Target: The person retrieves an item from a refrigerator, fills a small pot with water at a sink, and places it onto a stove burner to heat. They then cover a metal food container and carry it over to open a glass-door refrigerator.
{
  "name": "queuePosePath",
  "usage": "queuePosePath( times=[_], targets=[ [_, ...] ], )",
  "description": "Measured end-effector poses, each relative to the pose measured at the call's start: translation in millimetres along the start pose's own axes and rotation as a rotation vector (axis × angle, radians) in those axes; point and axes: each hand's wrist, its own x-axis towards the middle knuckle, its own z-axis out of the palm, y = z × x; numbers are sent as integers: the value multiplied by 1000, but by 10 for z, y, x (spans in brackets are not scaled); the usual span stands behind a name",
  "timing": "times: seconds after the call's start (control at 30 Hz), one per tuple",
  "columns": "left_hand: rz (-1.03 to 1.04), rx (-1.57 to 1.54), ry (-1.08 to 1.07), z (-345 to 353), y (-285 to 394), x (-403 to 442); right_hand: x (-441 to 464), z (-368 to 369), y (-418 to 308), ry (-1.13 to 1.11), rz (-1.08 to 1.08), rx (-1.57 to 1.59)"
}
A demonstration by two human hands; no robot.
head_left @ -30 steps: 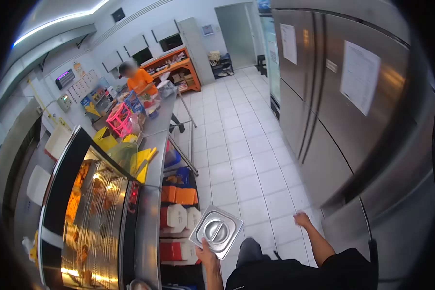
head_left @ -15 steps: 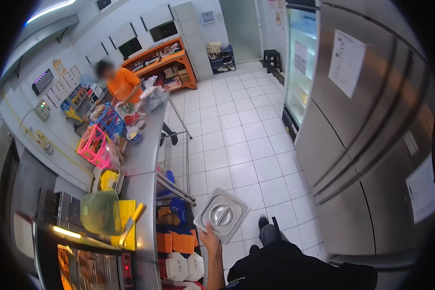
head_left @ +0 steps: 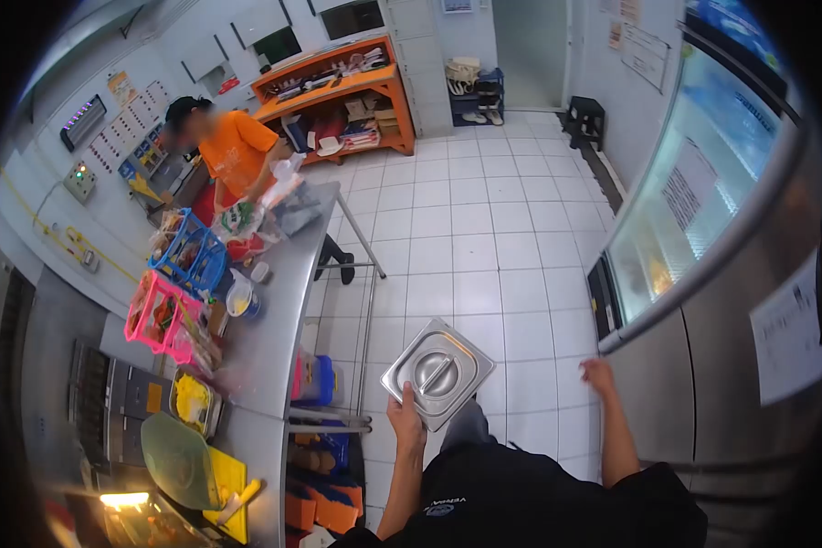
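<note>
A square steel container with a handled lid (head_left: 438, 373) is held out in front of my body, above the tiled floor. My left hand (head_left: 406, 416) grips its near left edge, with the thumb on top. My right hand (head_left: 597, 374) hangs in the air at the right, away from the container, near the glass-door fridge. Its fingers look curled, but whether anything is in them is too small to tell.
A steel counter (head_left: 279, 310) runs along the left, bearing a pink basket (head_left: 162, 315), a blue basket (head_left: 189, 256) and a yellow cutting board (head_left: 226, 489) with a knife. A person in orange (head_left: 237, 151) stands beyond it. A glass-door fridge (head_left: 694, 183) is at right.
The view has moved forward along the counter, and the warming cabinet has slid toward the bottom left. My right hand, out of view half a second ago, shows again. The container stays in my left hand.
</note>
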Motion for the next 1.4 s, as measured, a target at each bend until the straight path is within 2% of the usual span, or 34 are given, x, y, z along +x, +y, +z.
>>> queuePosePath(
  times=[0.03, 0.07, 0.1, 0.17, 0.23, 0.3, 0.33, 0.37, 0.4, 0.47, 0.6, 0.7, 0.73, 0.77, 0.83, 0.87, 0.97, 1.03, 1.07, 1.13, 1.17, 1.23, 1.27, 1.3, 1.33, 1.37, 1.4],
  targets=[
    [-6, -23, -2, 203, -12, 274, 472, -259, -499, 23, -113, 21],
    [35, -12, 40, 473, 0, 526, 992, -398, -678, 88, -159, 184],
    [20, 63, 42, 668, -18, 880, 1411, -601, -861, 134, -122, 158],
    [-56, 238, 24, 934, -19, 1392, 1840, -1059, -1336, 247, 29, 181],
    [42, 204, 60, 1352, -148, 2027, 2270, -1527, -1391, 269, 385, 280],
    [53, 144, -46, 1875, 9, 2499, 2775, -2064, -1107, 387, 312, 288],
    [47, 101, -107, 2098, 63, 2732, 2869, -2267, -1203, 552, 235, 403],
    [-1, 116, -127, 2295, 58, 3003, 2964, -2512, -1615, 684, 323, 407],
    [-36, 131, -143, 2405, 49, 3304, 3269, -2874, -1369, 719, 246, 355],
    [-27, 131, -216, 2731, -10, 3843, 3507, -3277, -2183, 927, 253, 355],
    [-47, 139, -274, 3424, -183, 4754, 4690, -4098, -2331, 1098, 162, 73],
    [-63, 197, -213, 3850, -362, 5327, 5771, -4294, -2217, 1074, 228, 111],
    [-37, 218, -192, 3996, -371, 5495, 6086, -4312, -2153, 1106, 233, 71],
    [-30, 213, -173, 4214, -537, 5626, 6283, -4426, -2252, 1243, 261, 111],
    [78, 417, -168, 4708, -370, 5602, 6504, -4222, -2302, 1482, 363, 198],
    [49, 387, -241, 4865, -342, 5744, 6571, -4180, -2304, 1600, 364, 221],
    [-121, 329, -437, 5602, -238, 5990, 6396, -4122, -2422, 1657, 252, 405],
    [-291, 376, -583, 5989, -362, 6359, 6274, -4042, -2469, 1608, 317, 246],
    [-226, 578, -574, 6063, -536, 6685, 6230, -3796, -2549, 1596, 368, 342],
    [-184, 640, -760, 6582, -851, 7112, 6228, -3350, -2778, 1665, 329, 571],
    [-238, 507, -921, 6887, -1006, 7097, 6168, -3074, -2792, 1713, 254, 683],
    [-355, 584, -1089, 7432, -1295, 7198, 6092, -2460, -2879, 1932, 136, 610],
    [-414, 621, -1154, 7704, -1444, 7172, 5945, -2148, -2899, 1957, 88, 757],
    [-350, 703, -1196, 7905, -1704, 7205, 5756, -1828, -2908, 1952, 276, 612],
    [-272, 793, -1279, 8129, -1939, 7200, 5624, -1568, -2938, 2067, 285, 638],
    [-393, 646, -1303, 8357, -2116, 7003, 5482, -1429, -3057, 2234, 232, 803],
    [-446, 648, -1346, 8543, -2273, 6907, 5257, -1039, -2830, 2389, 289, 772]
  ],
)
